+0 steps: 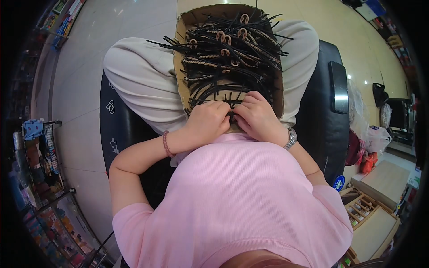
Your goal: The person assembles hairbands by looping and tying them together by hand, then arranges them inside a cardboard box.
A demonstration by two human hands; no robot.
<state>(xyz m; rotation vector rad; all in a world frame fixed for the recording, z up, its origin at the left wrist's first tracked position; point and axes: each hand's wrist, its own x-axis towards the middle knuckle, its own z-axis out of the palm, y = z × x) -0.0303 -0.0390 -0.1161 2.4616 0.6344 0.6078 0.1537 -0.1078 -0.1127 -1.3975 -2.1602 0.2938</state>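
Observation:
An open cardboard box [179, 71] rests across my lap, holding many black and tan braided cords [203, 60] with round brown pieces [244, 18] on some of them. At the box's near end my left hand [209, 117] is closed, its fingertips pinching a black cord [231, 114]. My right hand [255, 115] is closed on the same dark cord from the other side, close to the left fingertips. Black strands stick up between the two hands. The exact shape of the cord there is mostly hidden by the fingers.
A black padded seat [318, 129] is under my crossed legs. Shelves of goods [35, 156] stand at the far left. Plastic bags [377, 139], a black chair [401, 117] and a wooden tray [368, 223] are at the right.

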